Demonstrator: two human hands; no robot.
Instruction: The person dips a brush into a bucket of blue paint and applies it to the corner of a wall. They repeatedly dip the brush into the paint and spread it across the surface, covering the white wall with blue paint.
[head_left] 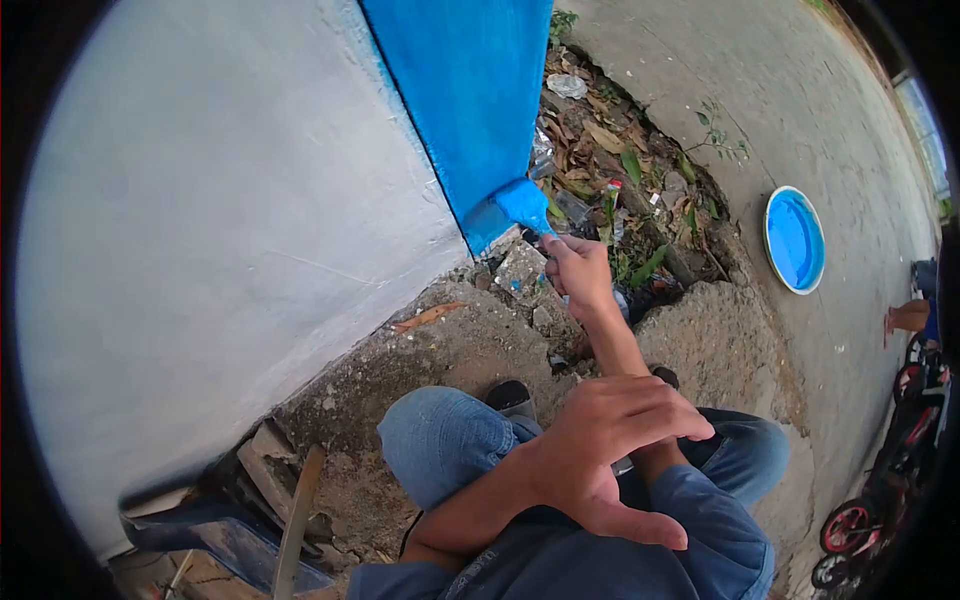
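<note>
My brush point(522, 203) is coated in bright blue, its broad head pressed flat to the low end of the blue strip point(460, 90) and its handle angled down and away from it. The strip I work on is glossy, with a dark line along one edge and duller patches near the bristles. My round, pale-rimmed basin point(767, 238) of blue paint point(795, 240) sits on the concrete point(700, 60), well apart from the brush.

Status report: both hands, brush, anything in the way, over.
Right grip on paintbrush, bristles against blue strip. Left grip open above right forearm. Broken concrete and leaves crowd strip's lower end.
</note>
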